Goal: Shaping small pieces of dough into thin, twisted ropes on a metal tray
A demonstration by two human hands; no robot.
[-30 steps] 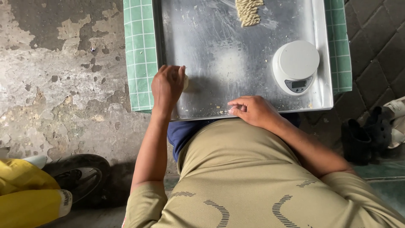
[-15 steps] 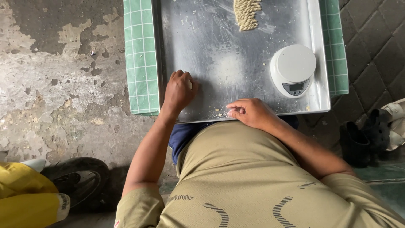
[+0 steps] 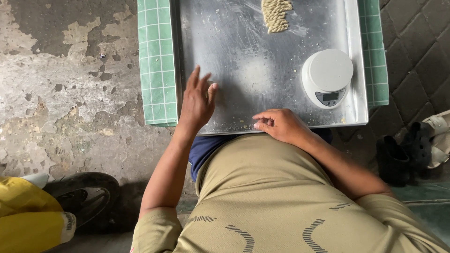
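My left hand [image 3: 197,100] lies flat on the metal tray [image 3: 243,70] near its front left corner, fingers stretched out and spread. Whether anything is under the palm is hidden. My right hand [image 3: 281,125] rests on the tray's front edge with its fingers curled in, and I see nothing in them. A stack of pale twisted dough pieces [image 3: 275,14] lies at the far end of the tray. A round white kitchen scale [image 3: 328,77] stands on the tray's right side, beyond my right hand.
A green checked mat [image 3: 157,61] lies under the tray and shows on both sides. To the left is cracked concrete floor, with a dark tyre [image 3: 82,197] and a yellow object [image 3: 26,220] at lower left. Dark shoes [image 3: 398,157] sit on the paving at right.
My left hand has gone from curled to flat, sliding farther onto the tray with its fingers spread. My right hand has stayed at the front edge.
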